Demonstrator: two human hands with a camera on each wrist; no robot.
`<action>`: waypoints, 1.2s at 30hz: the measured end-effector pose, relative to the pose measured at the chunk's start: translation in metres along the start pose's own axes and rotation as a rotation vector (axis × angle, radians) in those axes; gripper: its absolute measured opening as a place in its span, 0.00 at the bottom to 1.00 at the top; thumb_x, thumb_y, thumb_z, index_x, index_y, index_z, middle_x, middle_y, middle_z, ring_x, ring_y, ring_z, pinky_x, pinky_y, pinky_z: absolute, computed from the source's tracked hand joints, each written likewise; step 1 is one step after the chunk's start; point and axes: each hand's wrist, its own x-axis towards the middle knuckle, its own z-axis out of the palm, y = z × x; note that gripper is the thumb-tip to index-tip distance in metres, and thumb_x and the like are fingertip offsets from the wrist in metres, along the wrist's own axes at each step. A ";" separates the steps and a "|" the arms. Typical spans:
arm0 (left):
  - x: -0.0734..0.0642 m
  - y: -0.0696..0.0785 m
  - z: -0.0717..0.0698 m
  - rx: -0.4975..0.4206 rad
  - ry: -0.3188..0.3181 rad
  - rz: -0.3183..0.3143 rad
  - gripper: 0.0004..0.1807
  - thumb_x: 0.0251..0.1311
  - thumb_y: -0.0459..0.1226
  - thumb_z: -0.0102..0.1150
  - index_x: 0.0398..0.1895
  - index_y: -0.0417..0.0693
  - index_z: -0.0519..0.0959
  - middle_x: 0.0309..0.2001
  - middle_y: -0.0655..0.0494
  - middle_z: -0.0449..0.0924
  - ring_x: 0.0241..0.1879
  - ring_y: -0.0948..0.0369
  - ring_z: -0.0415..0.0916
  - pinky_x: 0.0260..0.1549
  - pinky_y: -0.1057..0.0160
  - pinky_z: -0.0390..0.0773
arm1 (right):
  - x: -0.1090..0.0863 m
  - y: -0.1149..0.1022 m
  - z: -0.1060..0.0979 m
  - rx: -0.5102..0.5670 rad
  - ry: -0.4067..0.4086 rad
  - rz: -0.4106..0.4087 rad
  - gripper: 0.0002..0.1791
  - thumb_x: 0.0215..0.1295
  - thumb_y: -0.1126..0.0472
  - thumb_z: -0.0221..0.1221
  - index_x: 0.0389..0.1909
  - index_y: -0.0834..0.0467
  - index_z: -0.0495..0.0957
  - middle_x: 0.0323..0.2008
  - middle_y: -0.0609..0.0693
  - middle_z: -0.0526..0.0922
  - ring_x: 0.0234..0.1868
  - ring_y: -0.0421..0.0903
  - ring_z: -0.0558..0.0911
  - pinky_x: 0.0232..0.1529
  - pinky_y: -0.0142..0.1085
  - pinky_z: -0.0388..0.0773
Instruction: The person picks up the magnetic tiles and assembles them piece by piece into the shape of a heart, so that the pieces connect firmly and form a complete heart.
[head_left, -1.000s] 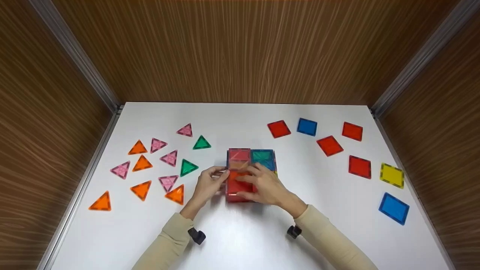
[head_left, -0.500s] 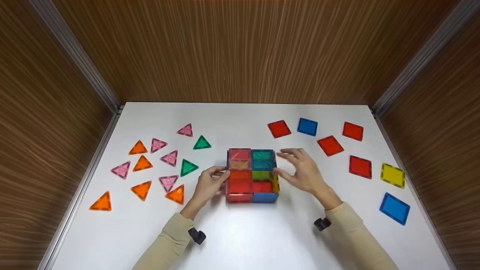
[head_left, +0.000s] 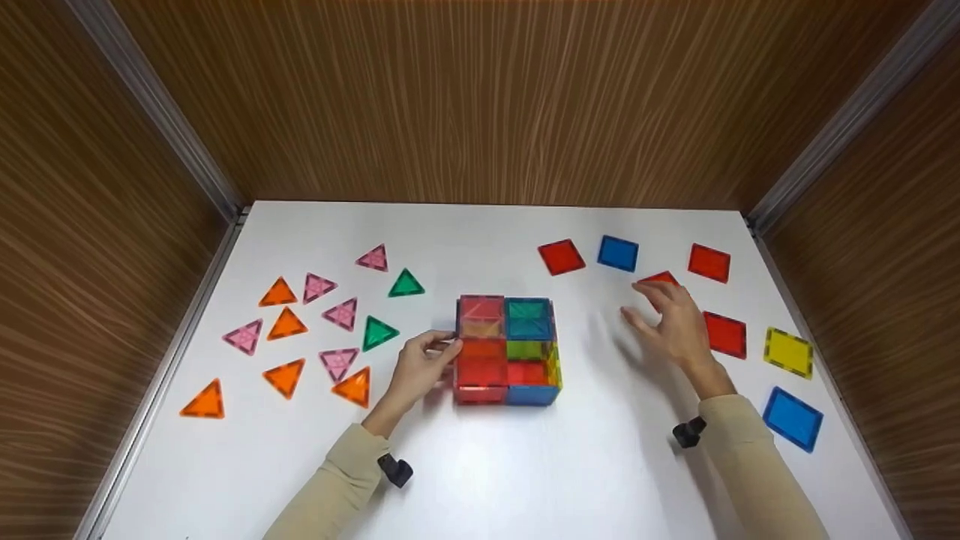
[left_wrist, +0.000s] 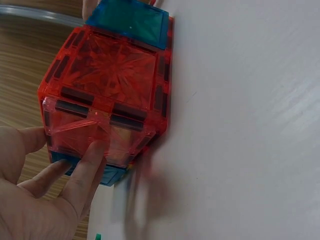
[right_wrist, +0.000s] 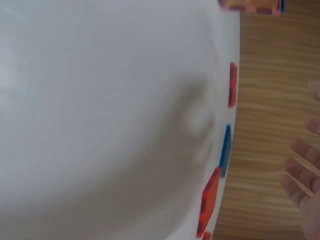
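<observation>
A box built of see-through magnetic tiles (head_left: 481,371), red, blue-green and yellow, stands at the table's middle; its near right compartment has no top. My left hand (head_left: 421,367) rests against its left side. In the left wrist view, outstretched fingers (left_wrist: 82,182) touch the pink-red face, the thumb near an edge. My right hand (head_left: 679,330) is above the table at the right, fingers spread and slightly bent, nothing between them. It partly hides a red square tile (head_left: 661,280) below. In the right wrist view only its fingertips show, at the right edge.
Square tiles lie on the right: several red ones (head_left: 725,334), blue ones (head_left: 793,418) and a yellow one (head_left: 789,352). Orange triangles (head_left: 204,401), pink triangles (head_left: 244,336) and green triangles (head_left: 379,332) lie on the left. Wood-grain walls (head_left: 480,105) border the table (head_left: 480,472).
My right hand has left the tile box and moved right, over to the red square tile. My left hand has stayed at the box's left side.
</observation>
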 end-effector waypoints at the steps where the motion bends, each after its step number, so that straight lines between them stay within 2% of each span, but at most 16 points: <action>1: 0.000 0.000 0.000 0.001 -0.003 -0.005 0.20 0.73 0.45 0.65 0.59 0.41 0.82 0.48 0.41 0.84 0.36 0.60 0.87 0.42 0.53 0.91 | 0.001 0.005 0.000 -0.008 -0.013 0.030 0.27 0.69 0.50 0.68 0.65 0.57 0.81 0.63 0.63 0.80 0.61 0.62 0.76 0.60 0.63 0.78; 9: 0.000 0.000 0.000 0.003 -0.015 0.001 0.21 0.73 0.46 0.65 0.60 0.41 0.82 0.49 0.41 0.85 0.38 0.60 0.87 0.43 0.54 0.91 | 0.005 0.048 -0.004 -0.081 -0.165 0.236 0.36 0.74 0.39 0.61 0.73 0.57 0.72 0.71 0.66 0.70 0.66 0.65 0.69 0.65 0.68 0.72; 18: 0.001 0.000 0.001 0.006 -0.009 -0.002 0.21 0.72 0.46 0.66 0.60 0.43 0.83 0.49 0.41 0.85 0.37 0.60 0.87 0.41 0.54 0.91 | 0.008 0.078 -0.005 -0.123 -0.245 0.377 0.46 0.71 0.33 0.61 0.78 0.58 0.65 0.73 0.70 0.66 0.67 0.69 0.66 0.66 0.73 0.69; 25: 0.001 -0.001 0.000 0.013 -0.003 0.007 0.22 0.72 0.47 0.65 0.60 0.43 0.83 0.49 0.41 0.85 0.38 0.60 0.87 0.40 0.53 0.91 | 0.013 0.085 0.000 -0.170 -0.357 0.408 0.52 0.69 0.29 0.60 0.83 0.56 0.57 0.74 0.74 0.60 0.67 0.73 0.62 0.65 0.75 0.66; 36: 0.001 -0.001 -0.001 0.010 0.004 -0.015 0.21 0.72 0.47 0.65 0.60 0.43 0.83 0.49 0.41 0.85 0.38 0.59 0.87 0.41 0.53 0.91 | 0.020 0.084 0.004 -0.137 -0.344 0.381 0.43 0.73 0.40 0.62 0.79 0.59 0.64 0.68 0.72 0.67 0.65 0.69 0.65 0.62 0.68 0.72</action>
